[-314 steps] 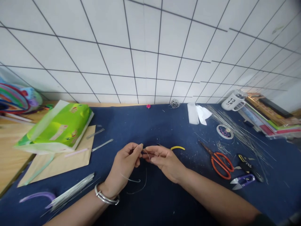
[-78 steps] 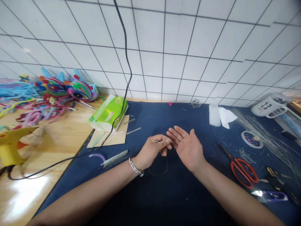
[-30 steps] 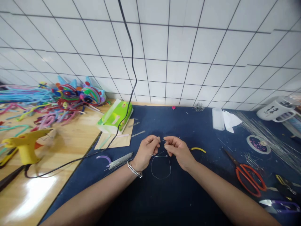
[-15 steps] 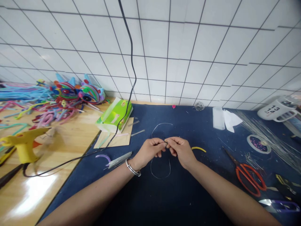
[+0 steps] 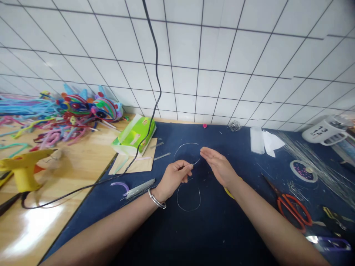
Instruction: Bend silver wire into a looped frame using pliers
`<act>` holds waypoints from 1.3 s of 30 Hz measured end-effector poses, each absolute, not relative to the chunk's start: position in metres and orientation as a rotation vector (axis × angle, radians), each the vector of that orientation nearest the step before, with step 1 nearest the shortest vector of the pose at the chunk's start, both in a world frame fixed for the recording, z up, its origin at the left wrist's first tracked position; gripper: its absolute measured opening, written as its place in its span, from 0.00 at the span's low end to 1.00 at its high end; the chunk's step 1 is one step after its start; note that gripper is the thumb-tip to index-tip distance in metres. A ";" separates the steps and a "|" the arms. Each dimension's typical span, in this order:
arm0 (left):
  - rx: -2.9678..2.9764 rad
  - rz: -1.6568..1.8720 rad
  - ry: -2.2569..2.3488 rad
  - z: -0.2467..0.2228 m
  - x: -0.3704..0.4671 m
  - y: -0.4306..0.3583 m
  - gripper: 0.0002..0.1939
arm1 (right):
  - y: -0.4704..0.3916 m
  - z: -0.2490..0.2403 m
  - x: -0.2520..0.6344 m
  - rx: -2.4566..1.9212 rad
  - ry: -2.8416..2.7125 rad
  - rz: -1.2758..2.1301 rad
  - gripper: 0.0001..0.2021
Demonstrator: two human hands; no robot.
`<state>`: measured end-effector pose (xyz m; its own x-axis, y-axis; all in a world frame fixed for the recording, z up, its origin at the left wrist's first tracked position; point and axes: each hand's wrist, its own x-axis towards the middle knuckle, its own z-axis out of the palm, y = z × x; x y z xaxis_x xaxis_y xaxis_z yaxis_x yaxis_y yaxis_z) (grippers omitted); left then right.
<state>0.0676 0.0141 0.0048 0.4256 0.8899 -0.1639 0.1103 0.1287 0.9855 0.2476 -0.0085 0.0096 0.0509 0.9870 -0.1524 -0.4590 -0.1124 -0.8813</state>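
Observation:
My left hand (image 5: 177, 173), with a silver bangle on its wrist, pinches a thin wire between thumb and forefinger. A short end of this wire (image 5: 196, 162) pokes out to the right of the fingertips. One curved piece of thin wire (image 5: 183, 145) shows above this hand, and a rounded wire loop (image 5: 188, 210) lies below it; whether they join in the grip is hidden. Just to the right, my right hand (image 5: 217, 165) holds nothing, its fingers stretched out flat and apart from the wire. A yellow curved strip (image 5: 229, 193) is partly covered by the right wrist.
Orange-handled scissors (image 5: 294, 208), purple-handled snips (image 5: 330, 244) and a round bead dish (image 5: 303, 171) lie on the right beside long wires. On the left are a green tissue pack (image 5: 134, 135), a black cord (image 5: 156, 62) and a yellow glue gun (image 5: 26, 170).
My right hand has let go at the left fingertips and drawn a little right, its fingers now straightened. My left hand keeps its pinch, and the wire end is now exposed.

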 end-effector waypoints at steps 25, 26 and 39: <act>1.651 0.565 1.034 0.001 0.068 0.013 0.13 | -0.003 0.010 0.271 -0.923 -0.847 1.477 0.22; 1.658 0.563 1.036 0.001 0.068 0.013 0.13 | -0.003 0.010 0.272 -0.926 -0.859 1.480 0.24; 1.664 0.550 1.027 0.000 0.069 0.013 0.13 | -0.006 0.020 0.276 -1.089 -1.342 1.300 0.29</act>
<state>0.0687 0.0133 -0.0004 0.5247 0.8408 -0.1330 0.3560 -0.0749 0.9315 0.2759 -0.0057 0.0204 -0.1629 0.9857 0.0438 -0.0120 0.0424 -0.9990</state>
